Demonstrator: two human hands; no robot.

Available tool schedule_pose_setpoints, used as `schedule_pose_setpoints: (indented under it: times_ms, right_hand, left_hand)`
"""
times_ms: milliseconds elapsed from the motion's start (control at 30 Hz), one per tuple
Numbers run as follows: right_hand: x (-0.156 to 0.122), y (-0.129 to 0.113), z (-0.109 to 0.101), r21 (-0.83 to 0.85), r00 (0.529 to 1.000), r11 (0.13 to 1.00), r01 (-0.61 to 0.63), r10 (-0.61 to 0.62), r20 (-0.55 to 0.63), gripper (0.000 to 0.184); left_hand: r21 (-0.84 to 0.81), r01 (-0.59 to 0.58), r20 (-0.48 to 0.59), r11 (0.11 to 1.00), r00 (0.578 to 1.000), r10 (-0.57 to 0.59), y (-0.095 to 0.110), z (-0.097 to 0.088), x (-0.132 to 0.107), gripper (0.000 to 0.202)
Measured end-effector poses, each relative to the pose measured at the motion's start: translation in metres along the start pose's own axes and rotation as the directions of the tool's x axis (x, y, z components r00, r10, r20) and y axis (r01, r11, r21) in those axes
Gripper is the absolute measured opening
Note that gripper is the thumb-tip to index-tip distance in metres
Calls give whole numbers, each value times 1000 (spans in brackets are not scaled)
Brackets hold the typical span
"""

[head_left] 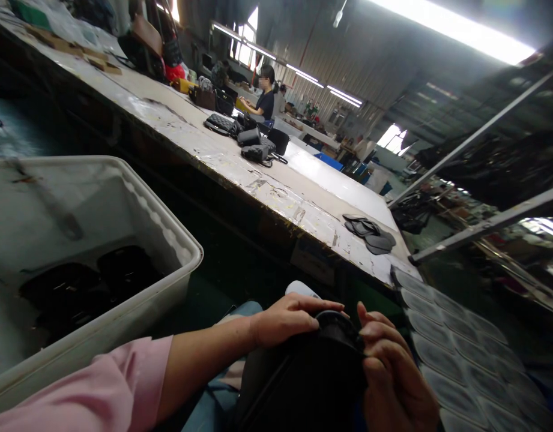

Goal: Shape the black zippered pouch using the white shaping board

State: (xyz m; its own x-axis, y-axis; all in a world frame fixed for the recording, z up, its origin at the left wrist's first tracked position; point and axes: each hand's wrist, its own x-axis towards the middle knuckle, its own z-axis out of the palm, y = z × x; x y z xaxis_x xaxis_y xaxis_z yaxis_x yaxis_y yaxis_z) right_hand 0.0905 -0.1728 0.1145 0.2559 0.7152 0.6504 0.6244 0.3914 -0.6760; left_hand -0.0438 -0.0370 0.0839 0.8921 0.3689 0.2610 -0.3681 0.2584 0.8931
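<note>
Working at a black bag-like piece (303, 384) set over legs in blue jeans (211, 403), the person in the pink sleeve (118, 372) has both grips at its curved upper rim. The left grip (283, 318) is narrow, holding that rim, thumb on the near side and fingers along the far one. The right grip (391, 360) is bunched at the rim's right end; from where I stand I can't tell whether it pinches the edge or merely rests against it. Just behind the left fingers shows a white rounded object (301, 288). To the left stands a pale bin (193, 255) with black pieces (69, 288) inside. Beyond runs a long worn bench (303, 192), carrying black handbags (253, 137) and some flat dark pieces (373, 235). Rounded translucent panels (456, 348) line the lower right. Farther off, a co-worker in a dark top (266, 104) reaches forward.
</note>
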Motion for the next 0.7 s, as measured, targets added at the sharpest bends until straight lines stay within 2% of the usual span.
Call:
schedule_pose_setpoints:
  times_ms: [133,267,400,567,633,700]
  right_hand:
    - [1,2,9,-91,985,983,-162,157,-68,2]
    - [5,1,17,-169,933,920,-355,338,-121,10]
    - [9,1,22,-196,905,885,-423,403,-133,18]
    - [10,1,26,-158,878,865,-477,460,-130,20]
    - [11,2,28,-125,869,861,-492,478,-128,20]
    - [11,4,29,-51,840,840,-540,532,-108,21]
  left_hand:
    - [-8,98,-118,995,988,-98,0,6,0,54]
    - [-127,95,-119,987,987,-111,-1,8,-1,50]
    - [-176,103,-153,979,980,-130,0,6,-5,47]
    - [-19,57,-166,998,984,-60,0,6,-9,47]
    - [37,73,-185,997,981,-65,-1,8,-9,50]
    - [13,101,-202,995,975,-97,-2,9,-8,50]
